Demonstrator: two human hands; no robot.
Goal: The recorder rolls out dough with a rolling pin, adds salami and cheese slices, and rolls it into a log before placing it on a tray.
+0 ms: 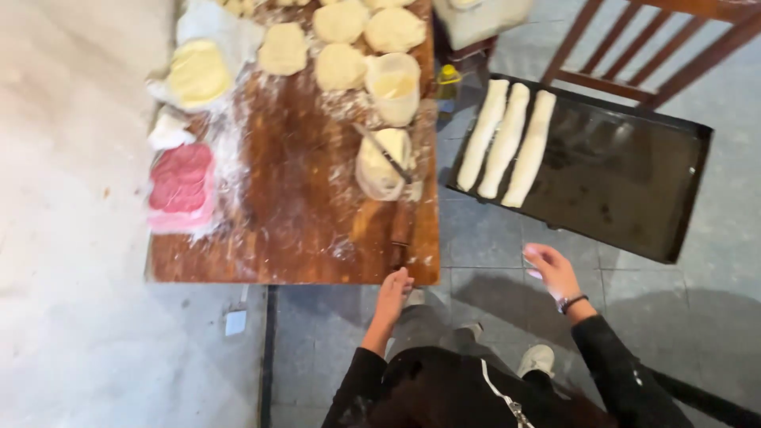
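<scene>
Hands (476,285) empty; dough rolls (507,143) pale, seemingly smooth

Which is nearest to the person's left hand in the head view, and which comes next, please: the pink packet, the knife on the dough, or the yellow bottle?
From the left hand:
1. Knife, straight up the board, on the dough.
2. Yellow bottle, beyond the board's right edge.
3. Pink packet, far left side of the board.

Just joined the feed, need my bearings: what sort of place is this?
Probably a small, informal baking workspace: a flour-dusted brown wooden table carries round flattened dough pieces, and a black metal baking tray holding three long dough rolls sits beside it above a grey tiled floor.
</scene>
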